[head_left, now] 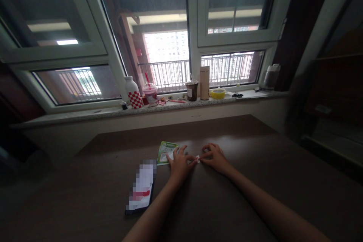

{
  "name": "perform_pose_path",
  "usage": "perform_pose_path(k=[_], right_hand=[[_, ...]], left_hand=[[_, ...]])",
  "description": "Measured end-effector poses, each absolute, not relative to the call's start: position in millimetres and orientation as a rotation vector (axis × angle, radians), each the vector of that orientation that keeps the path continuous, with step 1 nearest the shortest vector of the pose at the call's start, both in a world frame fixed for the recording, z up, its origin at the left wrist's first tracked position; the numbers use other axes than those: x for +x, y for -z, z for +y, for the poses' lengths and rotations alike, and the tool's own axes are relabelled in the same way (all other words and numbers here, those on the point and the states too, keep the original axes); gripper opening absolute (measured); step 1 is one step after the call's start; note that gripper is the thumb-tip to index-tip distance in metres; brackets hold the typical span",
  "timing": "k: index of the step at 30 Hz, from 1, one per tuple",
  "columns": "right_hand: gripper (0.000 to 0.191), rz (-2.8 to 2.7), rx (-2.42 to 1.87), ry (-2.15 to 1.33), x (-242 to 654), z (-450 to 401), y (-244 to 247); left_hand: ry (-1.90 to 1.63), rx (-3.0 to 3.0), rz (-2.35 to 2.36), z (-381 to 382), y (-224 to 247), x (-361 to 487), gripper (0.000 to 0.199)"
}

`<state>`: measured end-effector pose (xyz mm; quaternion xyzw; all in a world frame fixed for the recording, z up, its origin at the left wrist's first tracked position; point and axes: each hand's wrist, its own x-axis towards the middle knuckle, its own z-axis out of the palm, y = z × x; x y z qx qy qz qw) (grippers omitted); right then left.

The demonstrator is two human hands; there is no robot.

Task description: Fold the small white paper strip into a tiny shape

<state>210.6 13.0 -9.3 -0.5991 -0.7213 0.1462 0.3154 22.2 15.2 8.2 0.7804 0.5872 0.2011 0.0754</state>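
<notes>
A small white piece [197, 159] lies low over the brown table between my hands. My left hand [181, 162] pinches its left edge with the fingertips, while its other fingers spread beside a green and white packet [167, 152]. From the right, my right hand [215, 158] pinches the piece's other edge between thumb and finger. What the white piece is, folded or flat, is too small to tell. Left of my left forearm lies a phone [141, 187] with a lit, pixelated screen.
Beyond the table [241, 128], a windowsill [176, 106] carries a checkered bottle [134, 93], a pink drink cup [150, 94], a dark drink cup [192, 90], a tan flask [204, 83], yellow tape [217, 93], black scissors [237, 95] and a clear jar [271, 77].
</notes>
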Motion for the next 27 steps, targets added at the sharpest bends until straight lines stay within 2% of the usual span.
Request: perform_pose_path(k=[21,27], right_hand=[[0.016,-1.807,-1.651,-0.344,211.6,21.7,13.6],[0.010,-1.834,-1.632,-0.324,208.2,20.3,13.3]], left_hand=[[-0.607,2.340,1.724,19.2,-6.2,20.9,0.015],[-0.593,2.345,1.731,18.9,-6.8,21.2,0.014]])
